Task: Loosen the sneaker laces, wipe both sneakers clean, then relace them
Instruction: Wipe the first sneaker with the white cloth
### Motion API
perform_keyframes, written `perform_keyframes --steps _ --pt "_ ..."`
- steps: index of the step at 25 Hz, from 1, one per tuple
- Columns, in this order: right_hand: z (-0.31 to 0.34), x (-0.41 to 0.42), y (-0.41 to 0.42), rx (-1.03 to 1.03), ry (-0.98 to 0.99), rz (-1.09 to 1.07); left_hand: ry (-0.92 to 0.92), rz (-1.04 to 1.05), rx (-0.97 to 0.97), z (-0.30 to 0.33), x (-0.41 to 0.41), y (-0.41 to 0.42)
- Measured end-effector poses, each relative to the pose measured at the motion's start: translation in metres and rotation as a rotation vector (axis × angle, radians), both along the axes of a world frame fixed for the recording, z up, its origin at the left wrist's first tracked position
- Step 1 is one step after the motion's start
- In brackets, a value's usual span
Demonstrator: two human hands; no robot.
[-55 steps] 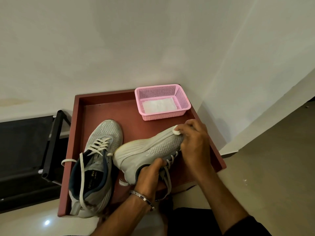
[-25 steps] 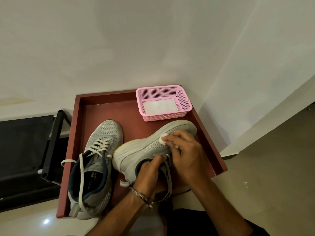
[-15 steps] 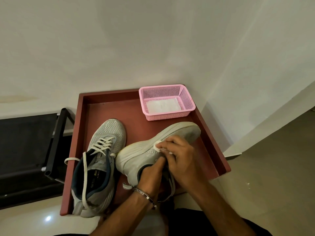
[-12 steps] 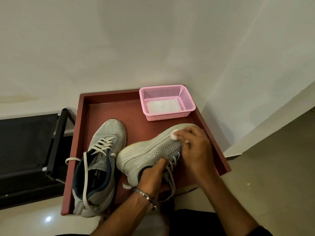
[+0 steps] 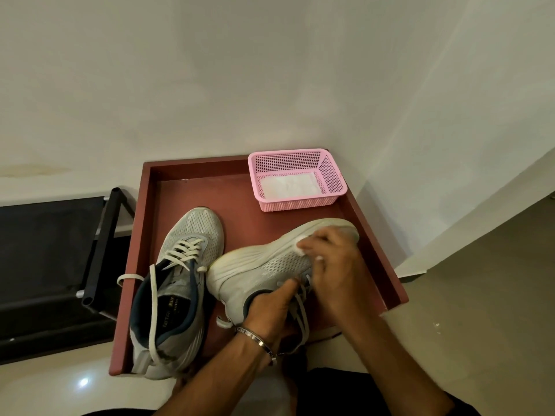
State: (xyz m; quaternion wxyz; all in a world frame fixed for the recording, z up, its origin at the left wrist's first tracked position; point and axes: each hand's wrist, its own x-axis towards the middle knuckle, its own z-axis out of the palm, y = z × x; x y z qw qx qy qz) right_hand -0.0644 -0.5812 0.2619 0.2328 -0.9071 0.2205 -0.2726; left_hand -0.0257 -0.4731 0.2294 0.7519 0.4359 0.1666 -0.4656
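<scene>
Right hand (image 5: 333,265) clenched on a small white wipe pad (image 5: 301,245), pressing it against the side of the tipped sneaker (image 5: 264,265), at the seam where mesh meets the thick midsole. Only a corner of the pad shows past the fingertips.

Left hand (image 5: 270,307) grips the collar of the same sneaker, thumb hooked into the opening, steadying it. A metal bangle (image 5: 255,337) sits on that wrist.

Key relation: the tipped sneaker lies on its side, long axis running from the heel, just left of the left hand, out to the toe just beyond the right hand's knuckles. Sole faces away from the person, upper toward them. The right hand is the nearer one to the toe; unwiped length of midsole stretches leftward from the pad toward the heel. A wipe stroke would likely follow that axis.

Second sneaker (image 5: 177,283) stands upright, left of the left hand, touching the tipped one at the heel; loose laces (image 5: 153,295) trail over its collar.

Both sit in a red-brown tray (image 5: 186,193). Pink basket (image 5: 297,178) beyond the right hand, holding something white.

Writing: insole print on the upright sneaker, partly legible, seems to begin "NITRO"; rest unreadable. Bangle engraving too small to read.
</scene>
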Motion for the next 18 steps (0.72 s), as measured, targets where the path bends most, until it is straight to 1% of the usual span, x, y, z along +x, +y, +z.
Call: perform_keyframes --steps 1,2,3,5,6,7,9,10,11,13,14,15,17,18 --pt "-0.002 -0.001 0.006 -0.049 0.02 0.111 0.007 0.006 -0.008 0.0 -0.001 -0.001" --pt "-0.003 -0.001 0.002 -0.071 0.022 0.161 0.005 0.016 -0.011 -0.001 -0.001 -0.002" --pt "-0.001 0.001 -0.01 -0.059 0.006 0.119 -0.01 0.009 -0.011 0.0 -0.002 -0.001" --pt "0.004 0.0 -0.026 0.007 -0.044 -0.112 -0.057 0.008 0.018 -0.002 -0.001 -0.001" --pt "0.006 0.0 -0.024 0.032 -0.026 -0.145 -0.061 0.012 0.036 -0.003 0.0 -0.002" --pt "0.006 0.001 -0.013 0.032 0.01 -0.076 -0.049 0.021 0.03 -0.005 0.0 -0.003" --pt "0.003 0.0 0.009 -0.002 0.072 0.188 -0.013 0.035 -0.004 -0.007 -0.001 -0.004" --pt "0.003 0.001 0.007 -0.009 0.073 0.242 0.002 0.033 -0.016 -0.008 -0.001 -0.005" --pt "0.002 0.002 -0.001 0.001 0.045 0.196 0.022 0.03 -0.031 -0.009 -0.001 -0.004" --pt "0.002 0.001 -0.018 0.031 -0.027 -0.052 0.024 0.037 -0.038 -0.008 -0.001 -0.004" --pt "0.002 0.001 -0.018 0.053 -0.035 -0.111 0.012 0.05 -0.012 -0.005 -0.002 -0.004" --pt "0.001 0.002 -0.009 0.072 -0.029 -0.075 0.011 0.053 -0.007 -0.001 -0.004 -0.004" --pt "-0.001 0.002 0.017 0.112 0.017 0.144 0.024 0.07 -0.016 0.003 -0.007 -0.005" --pt "-0.003 0.003 0.021 0.12 0.017 0.205 0.023 0.087 -0.019 0.005 -0.009 -0.005"
